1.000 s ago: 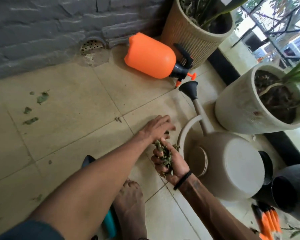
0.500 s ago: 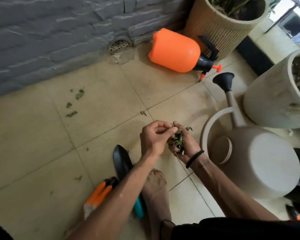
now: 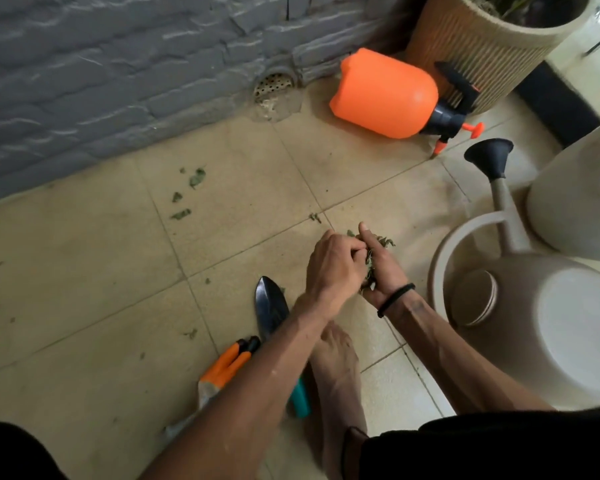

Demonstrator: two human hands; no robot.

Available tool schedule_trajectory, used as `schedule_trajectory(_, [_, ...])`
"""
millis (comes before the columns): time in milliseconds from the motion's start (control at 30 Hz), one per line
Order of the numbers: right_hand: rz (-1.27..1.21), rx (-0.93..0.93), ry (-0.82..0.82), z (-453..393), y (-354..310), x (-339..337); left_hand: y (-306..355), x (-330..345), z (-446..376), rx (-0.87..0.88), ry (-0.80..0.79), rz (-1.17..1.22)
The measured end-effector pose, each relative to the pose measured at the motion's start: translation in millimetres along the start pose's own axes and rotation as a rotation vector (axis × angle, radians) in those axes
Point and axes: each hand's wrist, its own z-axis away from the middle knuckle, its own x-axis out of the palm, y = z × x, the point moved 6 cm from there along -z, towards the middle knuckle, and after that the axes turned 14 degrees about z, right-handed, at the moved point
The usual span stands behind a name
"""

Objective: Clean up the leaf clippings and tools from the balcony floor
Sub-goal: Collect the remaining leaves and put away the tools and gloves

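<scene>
Head view: two hands bunch leaf clippings above the tiled floor.

The right hand cups a wad of leaf clippings, fingers curled around it, while the left hand presses against it with fingertips pinching into the same wad. Loose leaf scraps lie on the tiles near the grey wall. A trowel and orange-handled pruners lie under the left forearm; a beige watering can stands right.

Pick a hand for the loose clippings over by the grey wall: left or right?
Left. The left hand is on that side, nearer the scattered leaf clippings, and only tucks bits into the bundle. The right hand cups the gathered leaves and would spill them.
</scene>
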Motion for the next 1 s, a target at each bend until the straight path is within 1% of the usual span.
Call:
schedule_trajectory(33, [-0.007, 0.006, -0.004, -1, -1, 0, -1, -2, -6, -0.053, -0.127, 0.056])
schedule_trajectory(67, [-0.034, 0.008, -0.024, 0, -5, 1, -3, -9, -11, -0.121, -0.219, 0.155])
schedule_trajectory(100, [-0.088, -0.002, -0.054, 0, -9, 3, -5, -18, -14, -0.191, -0.272, 0.300])
schedule_trajectory(133, [-0.150, -0.009, -0.093, 0, -16, 6, -6, -28, -19, -0.244, -0.283, 0.445])
schedule_trajectory(167, [-0.196, -0.015, -0.120, -1, -21, 8, -7, -39, -26, -0.258, -0.252, 0.519])
schedule_trajectory(200, [-0.230, -0.012, -0.135, -2, -26, 10, -12, -49, -35, -0.239, -0.179, 0.496])
schedule_trajectory(233, [-0.251, -0.010, -0.143, -5, -30, 10, -17, -58, -44, -0.197, -0.082, 0.392])
schedule_trajectory(267, [-0.263, -0.011, -0.149, -7, -33, 9, -23, -64, -54, -0.151, 0.012, 0.236])
schedule_trajectory(300, [-0.267, -0.016, -0.148, -9, -36, 7, -29, -66, -64, -0.107, 0.070, 0.102])
schedule_trajectory(333, [-0.272, -0.023, -0.150, -9, -39, 4, -34, -61, -71, -0.060, 0.065, -0.003])
schedule_trajectory(400, [-0.272, -0.035, -0.159, -11, -42, -2, -44, -43, -82, 0.045, -0.070, -0.203])
schedule_trajectory(433, [-0.263, -0.036, -0.159, -11, -41, -5, -48, -35, -85, 0.102, -0.101, -0.298])
schedule_trajectory(500, [-0.243, -0.038, -0.148, -14, -37, -13, -51, -30, -89, 0.224, -0.111, -0.469])
schedule_trajectory(567, [-0.221, -0.041, -0.124, -16, -33, -20, -51, -27, -89, 0.331, -0.129, -0.546])
schedule_trajectory(600, [-0.209, -0.045, -0.109, -16, -31, -23, -50, -27, -89, 0.360, -0.130, -0.565])
schedule_trajectory(633, [-0.200, -0.047, -0.094, -16, -30, -25, -49, -27, -90, 0.348, -0.111, -0.570])
schedule_trajectory(700, [-0.189, -0.046, -0.073, -15, -28, -25, -48, -38, -95, 0.244, -0.016, -0.432])
schedule_trajectory(767, [-0.164, -0.043, -0.061, -16, -25, -19, -48, -51, -96, 0.065, 0.077, -0.164])
schedule_trajectory(833, [-0.095, -0.044, -0.059, -16, -24, -9, -45, -56, -84, -0.074, 0.057, 0.155])
schedule_trajectory(867, [-0.043, -0.054, -0.061, -16, -23, -1, -41, -55, -74, -0.110, 0.020, 0.298])
schedule_trajectory(900, [0.003, -0.069, -0.069, -15, -23, 7, -37, -54, -64, -0.113, -0.010, 0.389])
schedule_trajectory(933, [0.037, -0.083, -0.077, -15, -23, 16, -33, -55, -54, -0.098, -0.013, 0.433])
schedule_trajectory(1000, [0.060, -0.099, -0.100, -15, -24, 31, -33, -61, -41, -0.079, 0.058, 0.447])
